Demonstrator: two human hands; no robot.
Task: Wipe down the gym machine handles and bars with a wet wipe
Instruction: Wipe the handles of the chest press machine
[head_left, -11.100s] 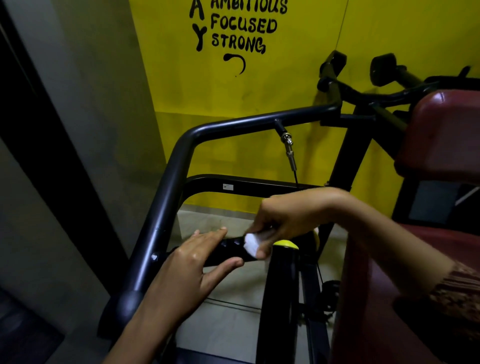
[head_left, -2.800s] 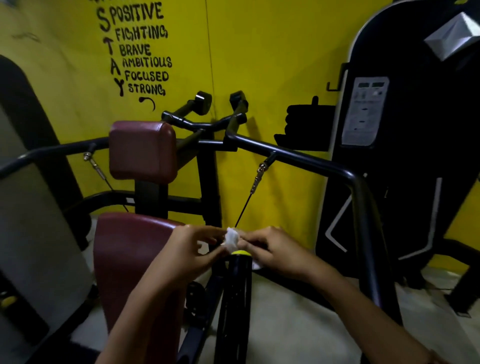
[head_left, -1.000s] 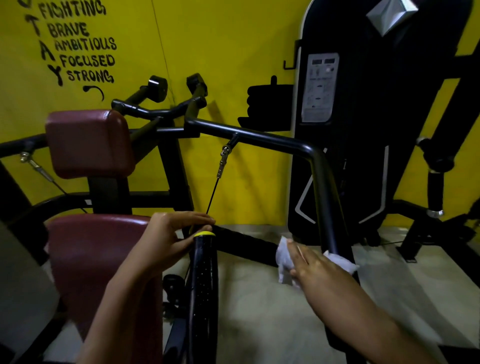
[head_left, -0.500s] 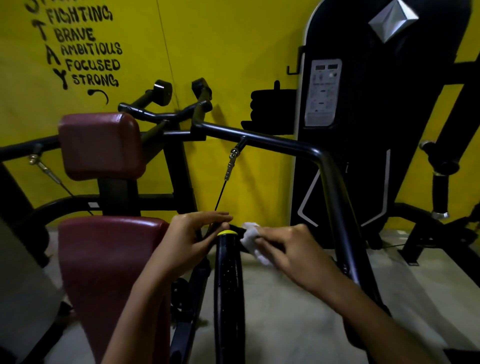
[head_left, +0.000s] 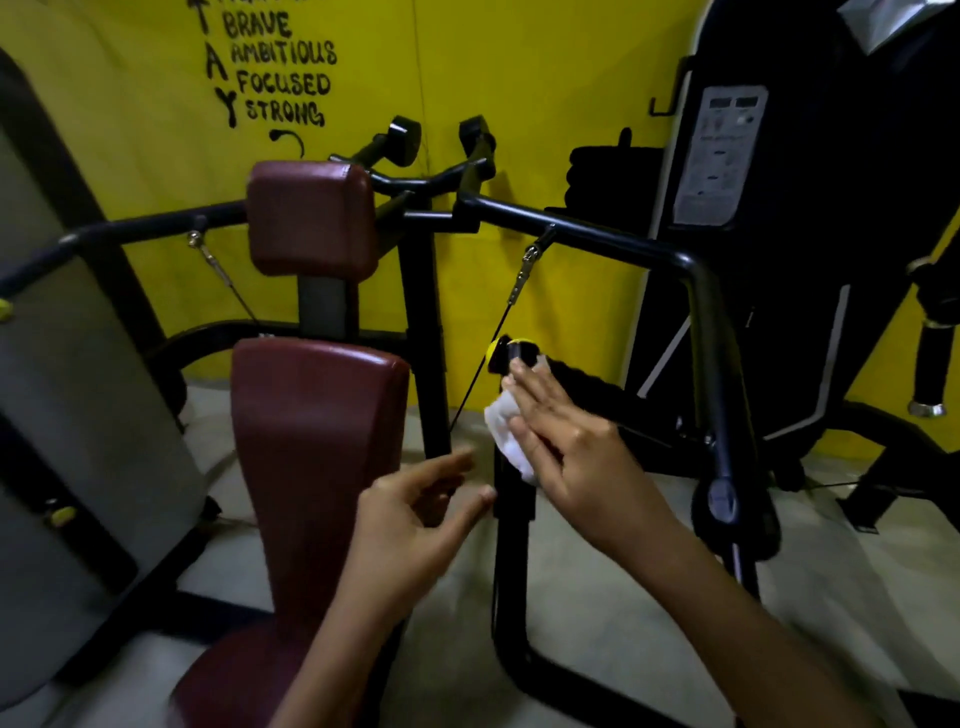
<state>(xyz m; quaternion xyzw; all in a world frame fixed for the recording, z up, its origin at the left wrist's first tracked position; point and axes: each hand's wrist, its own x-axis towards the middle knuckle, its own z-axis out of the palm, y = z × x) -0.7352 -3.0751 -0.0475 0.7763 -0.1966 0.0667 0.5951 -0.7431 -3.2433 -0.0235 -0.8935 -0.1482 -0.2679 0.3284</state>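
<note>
left hand (head_left: 415, 512) off handle (head_left: 511, 351) | right hand (head_left: 571, 447) presses wipe (head_left: 506, 431) on bar (head_left: 510, 571)

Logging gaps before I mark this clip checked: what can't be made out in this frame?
Head view: the wipe is partly covered by the right hand; the handle beneath it is hidden too.
Head view: the left hand is motion-blurred; whether it touches the post is unclear.
Head view: the label print is too small to read.
Head view: the wall lettering is cut off by the top edge.
</note>
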